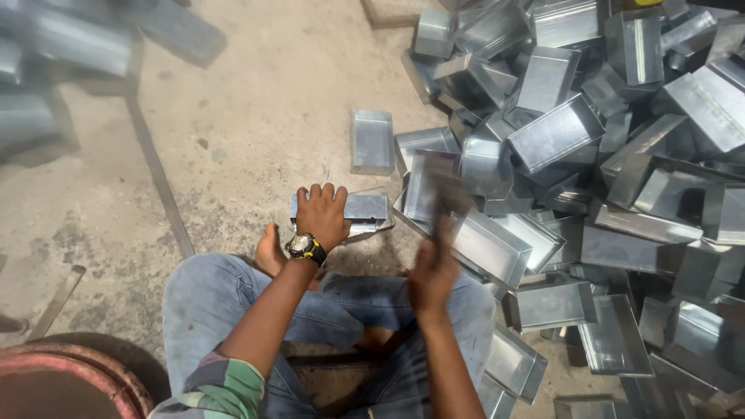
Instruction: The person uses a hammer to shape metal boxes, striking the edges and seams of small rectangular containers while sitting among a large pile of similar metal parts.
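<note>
From the head camera, the left hand (322, 215) presses flat on a small metal tray (358, 211) on the concrete floor (256, 101), fingers together and curled over its far edge. At four o'clock from it, the right hand (431, 273) grips a blurred hammer (444, 203); its fingers cannot be told apart. A pile of trays (590, 155) fills three o'clock.
</note>
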